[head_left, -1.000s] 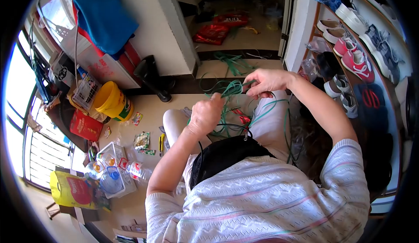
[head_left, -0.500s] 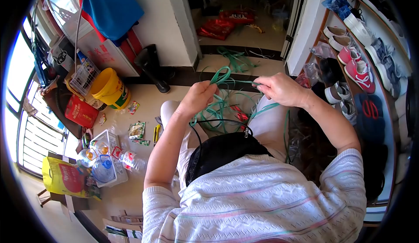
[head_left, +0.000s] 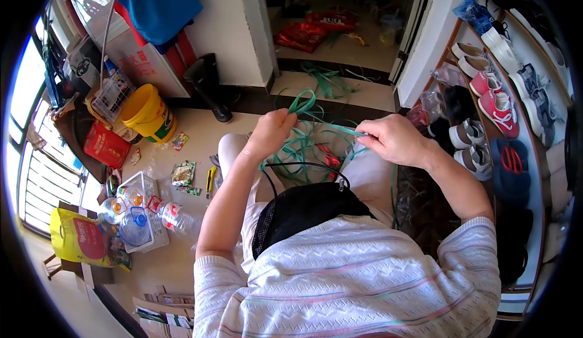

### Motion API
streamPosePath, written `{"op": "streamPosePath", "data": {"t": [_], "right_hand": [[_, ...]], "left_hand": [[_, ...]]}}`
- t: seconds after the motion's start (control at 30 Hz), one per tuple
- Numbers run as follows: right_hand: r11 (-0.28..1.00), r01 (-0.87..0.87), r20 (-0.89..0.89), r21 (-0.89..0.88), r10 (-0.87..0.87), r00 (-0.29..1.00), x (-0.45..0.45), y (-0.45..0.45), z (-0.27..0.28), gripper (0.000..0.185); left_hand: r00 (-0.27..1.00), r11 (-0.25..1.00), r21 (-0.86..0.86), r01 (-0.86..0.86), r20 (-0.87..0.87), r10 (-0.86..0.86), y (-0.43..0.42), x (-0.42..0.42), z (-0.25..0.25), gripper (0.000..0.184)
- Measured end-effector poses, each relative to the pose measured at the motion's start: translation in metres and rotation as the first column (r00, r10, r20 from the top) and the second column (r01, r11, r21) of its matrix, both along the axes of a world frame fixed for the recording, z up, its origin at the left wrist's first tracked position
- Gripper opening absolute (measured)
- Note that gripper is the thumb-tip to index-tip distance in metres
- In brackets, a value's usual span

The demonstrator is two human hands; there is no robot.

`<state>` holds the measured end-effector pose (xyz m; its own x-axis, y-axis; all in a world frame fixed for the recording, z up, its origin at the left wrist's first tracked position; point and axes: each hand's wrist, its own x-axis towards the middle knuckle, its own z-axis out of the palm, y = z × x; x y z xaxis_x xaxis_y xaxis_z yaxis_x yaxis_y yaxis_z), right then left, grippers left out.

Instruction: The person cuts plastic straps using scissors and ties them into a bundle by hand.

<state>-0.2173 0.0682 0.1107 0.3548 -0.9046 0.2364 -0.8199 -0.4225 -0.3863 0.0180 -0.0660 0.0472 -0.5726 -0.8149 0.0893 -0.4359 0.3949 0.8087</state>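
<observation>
My left hand is closed round a looped bunch of green strapping, the loop standing up above its fingers. A strand stretches from there to my right hand, where thumb and fingers pinch it. Between my knees lies a loose tangle of green strips. Red-handled scissors, or something like them, lie partly covered in this tangle. A black cord arcs just in front of the black mesh cloth on my lap.
More green strips lie at the doorway step. On the left are a yellow bucket, a white basket with plastic bottles, and a yellow cutter. A black boot stands near the wall. A shoe rack runs along the right.
My hands have moved apart, the left one leftward, and the strand between them is now drawn out. The loop at my left hand has become narrower and more upright. The view has shifted slightly.
</observation>
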Motion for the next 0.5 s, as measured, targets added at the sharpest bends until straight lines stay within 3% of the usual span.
{"op": "streamPosePath", "data": {"t": [0.07, 0.1, 0.13, 0.2, 0.23, 0.33, 0.37, 0.43, 0.5], "right_hand": [[0.992, -0.061, -0.191, -0.114, 0.038, 0.981, 0.004, 0.0, 0.022, 0.013], [0.991, -0.081, -0.181, -0.11, 0.06, 0.982, 0.005, -0.004, 0.037, 0.016], [0.991, -0.089, -0.168, -0.099, 0.072, 0.983, 0.003, -0.011, 0.051, 0.015], [0.995, -0.1, 0.028, 0.002, 0.1, 0.995, -0.005, -0.032, 0.067, 0.017], [0.986, -0.138, 0.099, 0.097, 0.129, 0.987, -0.013, -0.049, 0.07, 0.017], [0.889, -0.251, 0.473, 0.383, 0.044, 0.88, -0.029, -0.083, 0.045, 0.019], [0.832, -0.308, 0.594, 0.461, -0.031, 0.804, -0.031, -0.092, 0.034, 0.02], [0.826, -0.328, 0.63, 0.457, -0.041, 0.775, -0.026, -0.094, 0.006, 0.023], [0.799, -0.344, 0.673, 0.493, -0.099, 0.733, -0.017, -0.093, -0.026, 0.024]], "left_hand": [[0.982, 0.899, -0.402, 0.172, 0.144, -0.124, 0.006, -0.001, -0.006, 0.024], [0.96, 0.779, -0.568, 0.266, 0.231, -0.16, 0.01, -0.001, -0.009, 0.025], [0.943, 0.826, -0.464, 0.319, 0.238, -0.231, 0.016, -0.002, -0.005, 0.024], [0.899, 0.874, -0.237, 0.424, 0.228, -0.374, 0.034, -0.004, 0.013, 0.022], [0.855, 0.826, -0.259, 0.501, 0.294, -0.427, 0.043, -0.003, 0.026, 0.023], [0.853, 0.818, -0.24, 0.522, 0.129, -0.506, 0.06, 0.002, 0.041, 0.024], [0.859, 0.823, -0.249, 0.511, 0.102, -0.502, 0.062, 0.003, 0.042, 0.024], [0.875, 0.838, -0.266, 0.476, 0.047, -0.482, 0.064, 0.009, 0.044, 0.023], [0.944, 0.93, -0.185, 0.319, -0.023, -0.328, 0.067, 0.012, 0.051, 0.024]]}}
